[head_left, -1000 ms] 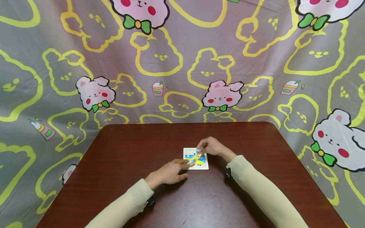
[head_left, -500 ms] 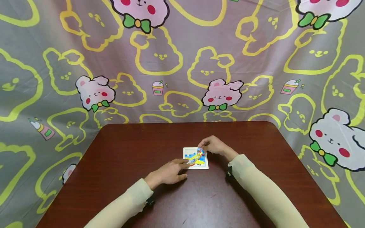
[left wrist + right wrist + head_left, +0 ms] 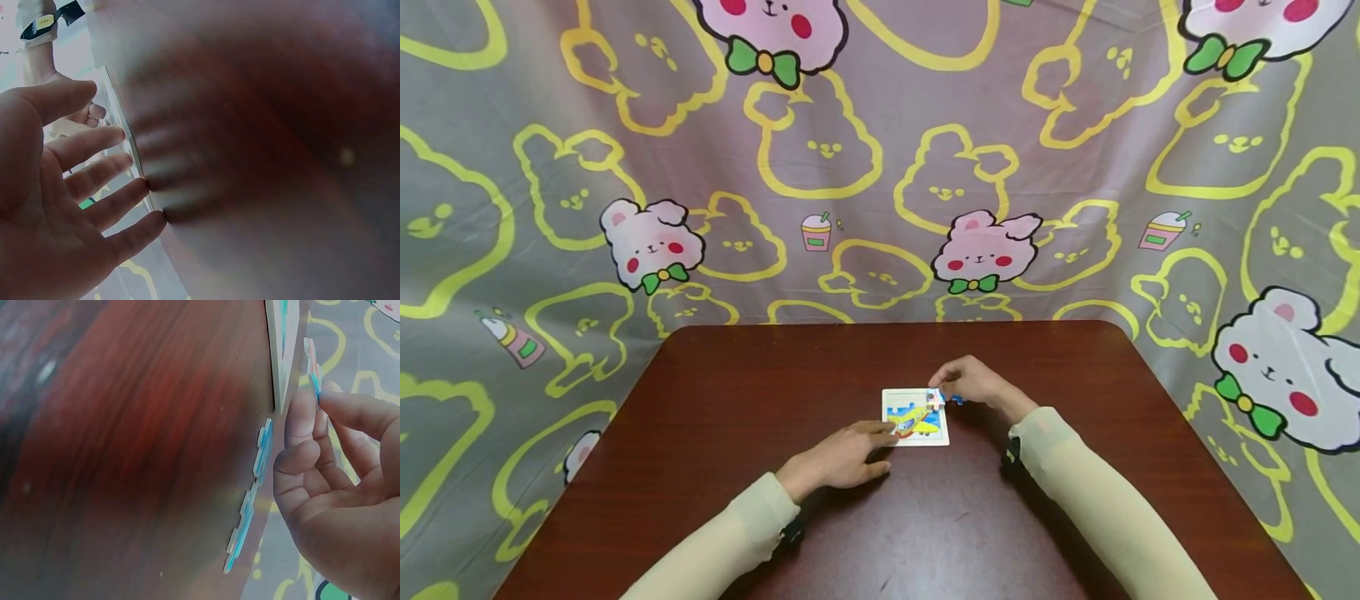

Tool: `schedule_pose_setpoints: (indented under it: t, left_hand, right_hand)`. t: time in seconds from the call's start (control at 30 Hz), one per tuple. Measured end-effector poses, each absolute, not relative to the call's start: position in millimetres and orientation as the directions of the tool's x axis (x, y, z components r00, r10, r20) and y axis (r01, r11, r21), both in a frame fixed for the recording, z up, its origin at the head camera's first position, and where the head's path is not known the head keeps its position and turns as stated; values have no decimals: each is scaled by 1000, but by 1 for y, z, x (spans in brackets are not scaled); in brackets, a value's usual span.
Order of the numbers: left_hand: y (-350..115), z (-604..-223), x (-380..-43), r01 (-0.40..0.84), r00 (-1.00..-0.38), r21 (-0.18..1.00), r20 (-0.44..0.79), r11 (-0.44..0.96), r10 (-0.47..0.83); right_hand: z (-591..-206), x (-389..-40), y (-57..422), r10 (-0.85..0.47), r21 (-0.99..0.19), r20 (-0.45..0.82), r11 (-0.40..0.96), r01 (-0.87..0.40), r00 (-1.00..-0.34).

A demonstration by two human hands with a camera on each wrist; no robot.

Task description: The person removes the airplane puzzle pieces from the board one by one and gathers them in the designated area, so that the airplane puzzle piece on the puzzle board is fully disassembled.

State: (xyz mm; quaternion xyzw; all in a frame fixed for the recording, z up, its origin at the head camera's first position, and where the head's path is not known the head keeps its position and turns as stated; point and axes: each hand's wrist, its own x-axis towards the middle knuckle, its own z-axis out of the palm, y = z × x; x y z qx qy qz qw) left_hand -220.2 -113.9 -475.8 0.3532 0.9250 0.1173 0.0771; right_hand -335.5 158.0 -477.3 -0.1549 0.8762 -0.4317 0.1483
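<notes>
A small jigsaw puzzle board (image 3: 946, 437) with a white frame and a yellow airplane picture lies on the table. My left hand (image 3: 842, 454) rests at its left side, fingers stretched out, fingertips at the frame; in the left wrist view those fingers line up along the board's edge (image 3: 129, 137). Between thumb and index finger my right hand (image 3: 976, 385) pinches a puzzle piece (image 3: 314, 367), raised over the board's far right corner. Other puzzle pieces (image 3: 245, 515), blue on top, lie flat on the table just below this hand, beyond the board's right side.
The dark red-brown table (image 3: 760, 375) reaches back to a grey curtain (image 3: 865, 200) with cartoon animals, hanging along its far side and both flanks. Black bands (image 3: 1012, 452) sit at both sleeve cuffs.
My right hand has drawn back to the right with the puzzle piece, uncovering more of the board and loose pieces beside it. The left hand stays nearly still.
</notes>
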Motion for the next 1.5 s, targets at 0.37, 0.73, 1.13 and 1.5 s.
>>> schedule_pose_setpoints:
  t: [0.37,0.73,1.13,1.5]
  left_hand:
    - [-116,-476,-218,653,-727,263,-46,710,686]
    - [-117,-478,-219,661,-722,258,-37,704,691]
    - [-117,-477,-218,658,-723,263,-40,705,690]
    - [-116,-478,-218,657,-724,255,-48,709,688]
  right_hand:
    - [-477,-339,170,-393,-809,-130,573,-132,-910]
    - [-477,-340,188,-383,-791,-132,596,-135,-914]
    - [-471,-341,213,-357,-805,-157,587,-90,-921]
    - [-469,-343,233,-355,-801,-155,591,-93,-922]
